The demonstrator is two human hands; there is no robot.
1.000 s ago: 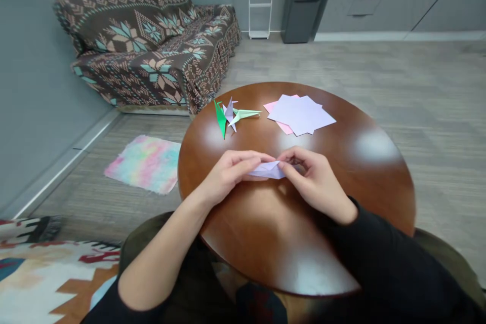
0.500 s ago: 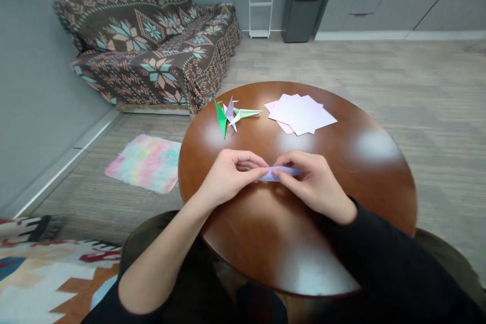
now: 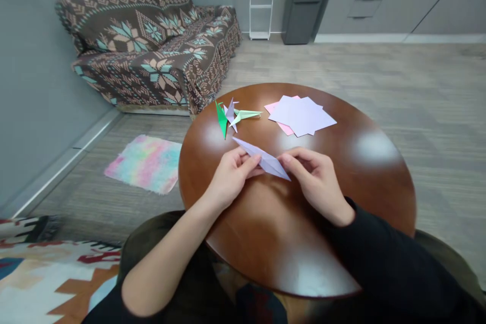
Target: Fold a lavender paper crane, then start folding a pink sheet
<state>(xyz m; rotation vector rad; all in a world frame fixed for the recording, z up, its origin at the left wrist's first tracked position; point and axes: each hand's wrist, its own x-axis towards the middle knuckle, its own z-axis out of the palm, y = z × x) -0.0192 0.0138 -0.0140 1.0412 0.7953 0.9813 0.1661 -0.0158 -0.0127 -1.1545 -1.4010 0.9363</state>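
A folded piece of lilac origami paper (image 3: pixel 269 163), long and pointed at both ends, is held above the table, slanting from upper left to lower right. My left hand (image 3: pixel 236 171) pinches its left half, thumb on top and fingers beneath. At its right edge, the thumb and forefinger of my right hand (image 3: pixel 312 174) are closed on the paper. Beyond my hands lie several folded paper cranes: a green crane (image 3: pixel 221 120), a lilac crane (image 3: pixel 230 113) and a pale green crane (image 3: pixel 245 114).
A loose stack of lilac and pink paper sheets (image 3: pixel 301 115) lies at the back of the round brown wooden table (image 3: pixel 364 177). A sofa with a patterned cover (image 3: pixel 152 55) and a fluffy pastel mat (image 3: pixel 144 163) are to the left. Grey cabinets (image 3: pixel 395 5) line the far wall.
The lilac paper has turned from nearly level and mostly covered by fingers to a slant with its pointed ends showing. My right hand has shifted slightly right; my left hand has tilted.
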